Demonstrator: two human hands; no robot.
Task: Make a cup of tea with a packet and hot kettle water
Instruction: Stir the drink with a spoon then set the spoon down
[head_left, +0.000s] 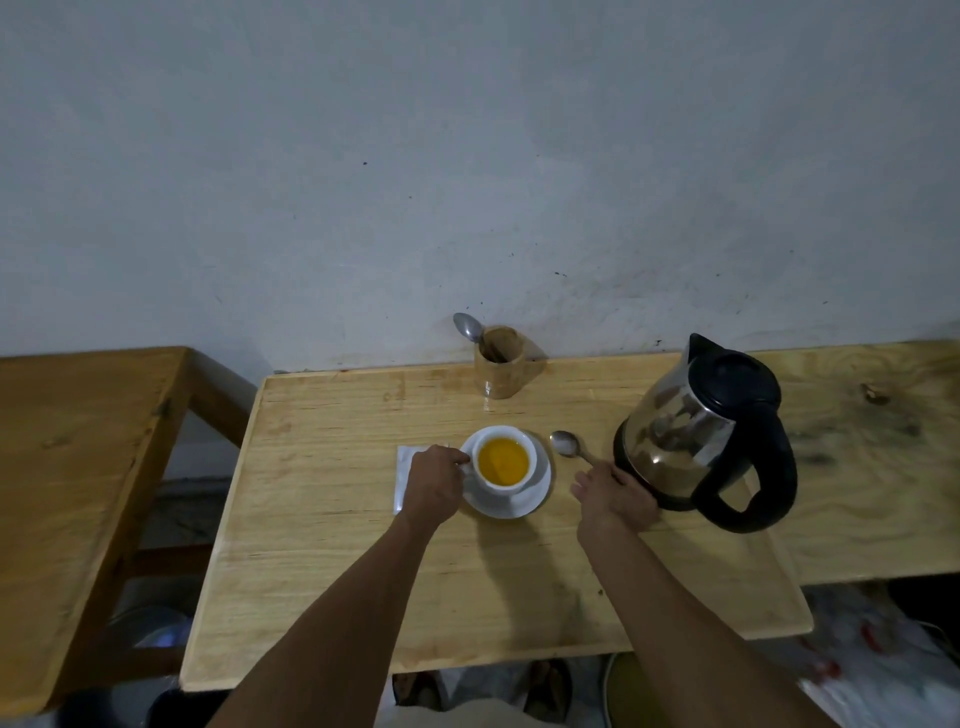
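The cup (505, 462), white and full of yellow-orange tea, sits on its saucer (540, 486) mid-table, nearer the back edge. It looks like thin, brittle ceramic, hot and nearly brimful, so it wants a level lift by the handle. The left hand (434, 480) is closed there, hiding the handle itself. The right hand (613, 493) pinches the end of a spoon (566, 444) lying just beside the kettle (701, 431), probably light and slick. A white packet (405, 470) shows partly under the left hand; whether it is empty I cannot tell.

two spoons (566, 446), one cup (505, 462), one kettle (696, 431)
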